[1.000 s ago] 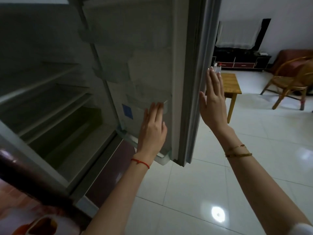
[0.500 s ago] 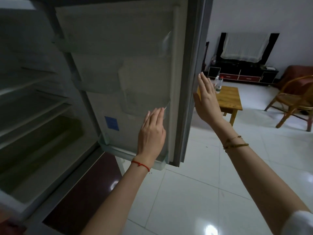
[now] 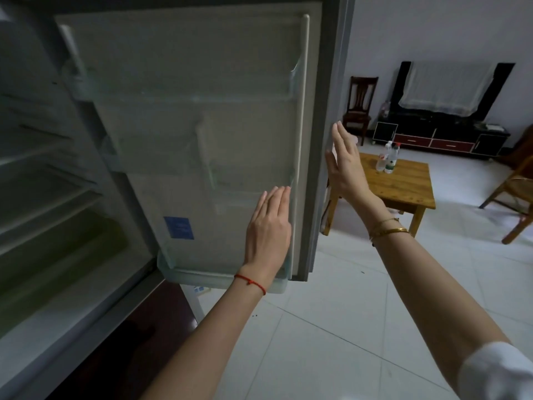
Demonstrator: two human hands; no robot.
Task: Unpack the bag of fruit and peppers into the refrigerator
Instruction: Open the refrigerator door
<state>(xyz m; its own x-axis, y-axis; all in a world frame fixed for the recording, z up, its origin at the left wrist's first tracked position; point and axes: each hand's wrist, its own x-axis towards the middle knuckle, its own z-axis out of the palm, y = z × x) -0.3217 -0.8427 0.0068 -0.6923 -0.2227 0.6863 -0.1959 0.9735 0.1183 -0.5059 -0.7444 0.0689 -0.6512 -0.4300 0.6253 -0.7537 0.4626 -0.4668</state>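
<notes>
The left hand lies flat with straight, close-set fingers against the inner face of the refrigerator door, just below a clear door bin, a red string bracelet on its wrist; the right hand is raised with straight fingers held together beside the door's outer edge, seemingly touching it, though contact is hard to confirm from this angle; gold bangles circle that wrist and a white sleeve shows at the lower right corner. At the far left the refrigerator stands open, its interior dim, with pale shelves and a greenish drawer low down; no food can be made out inside it. The door swings out to the middle of the view, carrying transparent bins and a blue sticker; it hides part of the room behind it. Beyond the door's edge stand a dark wooden chair against the wall, a low wooden table with two plastic bottles on it, a black TV stand bearing a screen draped in white cloth, and at the far right a rattan chair; the floor is glossy white tile, the wall plain white.
</notes>
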